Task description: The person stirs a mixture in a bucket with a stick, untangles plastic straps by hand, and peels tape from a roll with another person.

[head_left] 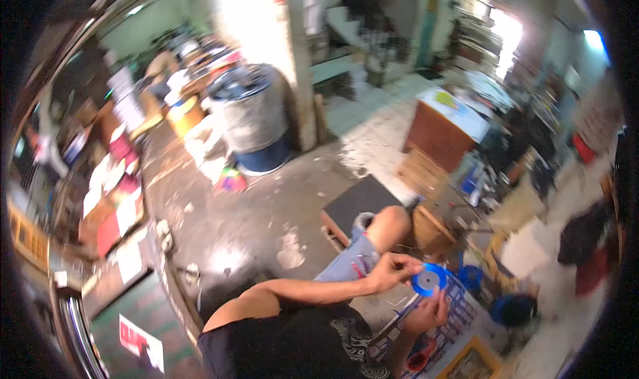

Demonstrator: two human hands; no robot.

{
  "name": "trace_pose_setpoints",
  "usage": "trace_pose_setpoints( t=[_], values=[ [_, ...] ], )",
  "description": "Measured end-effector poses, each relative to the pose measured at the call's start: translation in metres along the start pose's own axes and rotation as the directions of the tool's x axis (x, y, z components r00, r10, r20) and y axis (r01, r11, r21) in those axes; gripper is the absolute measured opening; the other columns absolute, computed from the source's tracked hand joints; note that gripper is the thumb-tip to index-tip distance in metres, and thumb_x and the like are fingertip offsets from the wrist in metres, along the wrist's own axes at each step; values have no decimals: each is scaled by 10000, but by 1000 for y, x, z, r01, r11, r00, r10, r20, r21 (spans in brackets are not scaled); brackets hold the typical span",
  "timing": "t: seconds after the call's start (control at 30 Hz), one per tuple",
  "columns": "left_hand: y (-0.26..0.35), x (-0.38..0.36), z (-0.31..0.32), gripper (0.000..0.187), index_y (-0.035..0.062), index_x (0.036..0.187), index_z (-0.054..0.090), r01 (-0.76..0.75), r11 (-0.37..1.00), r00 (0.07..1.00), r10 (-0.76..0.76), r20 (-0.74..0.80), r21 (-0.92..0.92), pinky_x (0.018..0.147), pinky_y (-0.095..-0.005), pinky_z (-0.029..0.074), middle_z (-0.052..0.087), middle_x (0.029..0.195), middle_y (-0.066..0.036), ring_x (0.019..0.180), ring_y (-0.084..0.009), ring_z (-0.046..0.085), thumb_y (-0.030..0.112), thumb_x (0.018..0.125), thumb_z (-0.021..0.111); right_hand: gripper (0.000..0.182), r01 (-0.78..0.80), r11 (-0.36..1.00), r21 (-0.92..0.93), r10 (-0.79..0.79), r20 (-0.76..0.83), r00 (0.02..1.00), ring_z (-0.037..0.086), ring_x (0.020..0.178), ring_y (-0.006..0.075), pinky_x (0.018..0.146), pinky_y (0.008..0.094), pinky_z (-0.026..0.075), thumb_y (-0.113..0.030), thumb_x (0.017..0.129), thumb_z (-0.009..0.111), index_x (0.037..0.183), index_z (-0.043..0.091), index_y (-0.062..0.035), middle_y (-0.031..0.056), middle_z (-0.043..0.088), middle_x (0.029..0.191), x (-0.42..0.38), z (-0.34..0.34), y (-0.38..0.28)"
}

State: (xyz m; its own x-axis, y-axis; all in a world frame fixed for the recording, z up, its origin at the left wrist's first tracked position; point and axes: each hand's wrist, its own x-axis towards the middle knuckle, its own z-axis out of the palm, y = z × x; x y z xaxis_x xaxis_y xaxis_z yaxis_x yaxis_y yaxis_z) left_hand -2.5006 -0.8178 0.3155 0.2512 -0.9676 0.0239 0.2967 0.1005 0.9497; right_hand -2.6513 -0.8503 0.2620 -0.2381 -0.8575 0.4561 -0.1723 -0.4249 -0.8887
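Note:
A blue-rimmed disc (428,281) with a pale middle and a small dark centre hole is held up between my two hands. My left hand (394,272) pinches its near upper edge, thumb and fingers together. From below, my right hand (431,314) grips the lower edge with its fingertips. Under the hands lies a sheet printed in blue and white (459,312). A red ring-shaped item (419,360) lies beside my right forearm, and a yellow frame (491,354) is at the bottom. Blur hides the disc's finer detail.
Beyond the hands are a blue round item (470,277) and a dark blue one (512,309). A dark-topped low table (363,206) stands by my bent knee. A large drum (249,122), a desk (439,129) and clutter surround the floor. Another person (162,66) is far back.

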Motion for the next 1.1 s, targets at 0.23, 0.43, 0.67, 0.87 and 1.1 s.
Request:
trace_pose_setpoints(
  t=[0.23, 0.43, 0.67, 0.87, 1.1],
  values=[
    [5, 5, -44, 220, 19, 1003, 682, -50, 932, 959, -55, 278, 358, 503, -243, 434, 653, 732, -16, 573, -68, 544, 194, 873, 652, 126, 207, 978, -20, -183, 388, 903, 562, 584, 143, 508, 276, 423, -20, 824, 657, 912, 687, 65, 139, 674, 767, 30, -16, -7],
    [38, 5, -51, 214, 13, 1006, 687, -97, 944, 865, -78, 496, 317, 495, -260, 433, 675, 750, -47, 548, -93, 550, 147, 839, 674, 124, 1, 999, 51, -32, 626, 779, 579, 648, 142, 707, 301, 520, 32, 785, 668, 890, 669, 99, 109, 646, 735, 37, -31, -16],
    [29, 7, -55, 234, 1, 1015, 674, -103, 892, 849, -152, 505, 441, 510, -293, 449, 671, 706, -83, 566, -142, 608, 100, 804, 665, 126, 5, 1000, 4, -6, 707, 708, 594, 669, 145, 642, 281, 491, 36, 783, 674, 899, 674, 85, 122, 659, 762, 37, -31, -21],
    [40, 7, -43, 245, -1, 1002, 671, -239, 801, 807, -150, 571, 549, 537, -347, 456, 666, 715, -154, 574, -211, 640, 99, 778, 661, 132, 46, 997, 69, -82, 703, 706, 639, 730, 205, 648, 303, 503, 50, 787, 665, 913, 670, 88, 182, 675, 827, 32, -26, -31],
    [33, 7, -47, 222, 6, 987, 685, -26, 899, 842, -217, 494, 438, 480, -278, 420, 639, 641, -46, 504, -95, 550, 166, 833, 668, 144, 123, 987, 102, -160, 649, 743, 629, 682, 195, 571, 296, 471, 47, 790, 662, 927, 667, 91, 174, 677, 825, 31, -28, -22]
  ],
)
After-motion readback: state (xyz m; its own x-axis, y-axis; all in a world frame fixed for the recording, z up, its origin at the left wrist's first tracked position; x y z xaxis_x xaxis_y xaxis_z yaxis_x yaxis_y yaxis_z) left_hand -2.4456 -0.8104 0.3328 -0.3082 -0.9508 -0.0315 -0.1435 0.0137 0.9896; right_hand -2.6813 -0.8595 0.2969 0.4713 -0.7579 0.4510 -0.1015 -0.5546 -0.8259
